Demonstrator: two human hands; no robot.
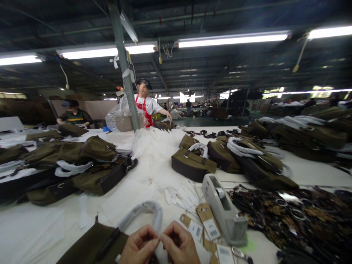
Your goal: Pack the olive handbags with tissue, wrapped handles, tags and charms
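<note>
My left hand [140, 245] and my right hand [180, 245] meet at the bottom centre, each closed in a pinch with the fingertips close together. Whatever they pinch is too small to make out. Beneath and left of them lies an olive green handbag [85, 244] with dark trim. Its handle [155, 207], wrapped in pale covering, arches up behind my fingers. Brown hang tags [209, 220] with white barcode labels and thin strings lie just right of my right hand. Beside the tags stands a grey tape dispenser [224, 211].
A pile of dark straps with metal rings [286, 216] covers the right side. More olive handbags [194, 161] stand across the table and in heaps at left [93, 165]. White paper sheets [156, 146] are stacked mid-table. A co-worker in a red apron [145, 106] stands beyond a metal post [123, 66].
</note>
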